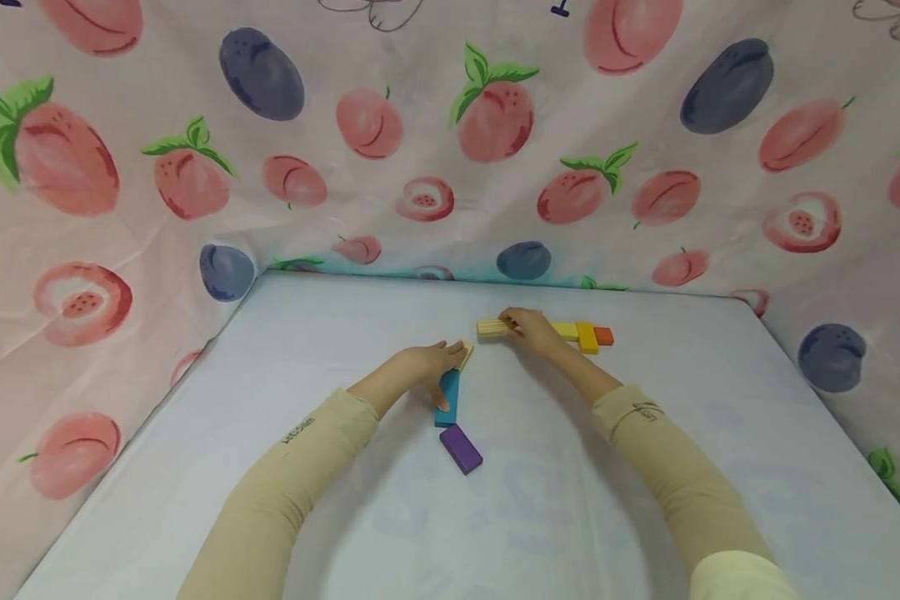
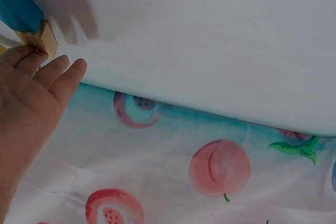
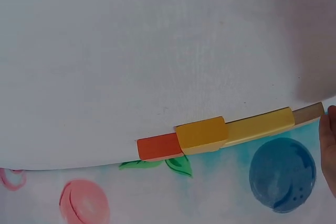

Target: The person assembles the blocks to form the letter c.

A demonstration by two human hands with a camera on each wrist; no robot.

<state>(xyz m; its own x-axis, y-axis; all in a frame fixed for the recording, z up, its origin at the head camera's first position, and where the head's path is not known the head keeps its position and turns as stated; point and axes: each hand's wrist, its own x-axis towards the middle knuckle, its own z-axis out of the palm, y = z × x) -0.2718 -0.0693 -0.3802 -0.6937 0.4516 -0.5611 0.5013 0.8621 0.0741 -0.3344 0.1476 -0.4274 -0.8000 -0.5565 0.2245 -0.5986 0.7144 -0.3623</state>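
In the head view my left hand point(image 1: 426, 365) rests along a blue block point(image 1: 452, 392), thumb on its near part. Its outstretched fingers reach a small wooden block point(image 1: 467, 354) touching the blue one's far end; the left wrist view shows fingertips at that wooden block point(image 2: 48, 41). My right hand point(image 1: 532, 330) pinches a grooved plain wooden block point(image 1: 489, 328) from above, its fingers covering part of it. Rightward in line follow a light yellow block point(image 1: 566, 331), an orange-yellow block point(image 1: 587, 338) set crosswise and a red-orange block point(image 1: 604, 336).
A purple block point(image 1: 461, 449) lies at an angle just in front of the blue block's near end. White cloth covers the table point(image 1: 570, 517). A fruit-print curtain point(image 1: 435, 142) rises behind the table and along both sides.
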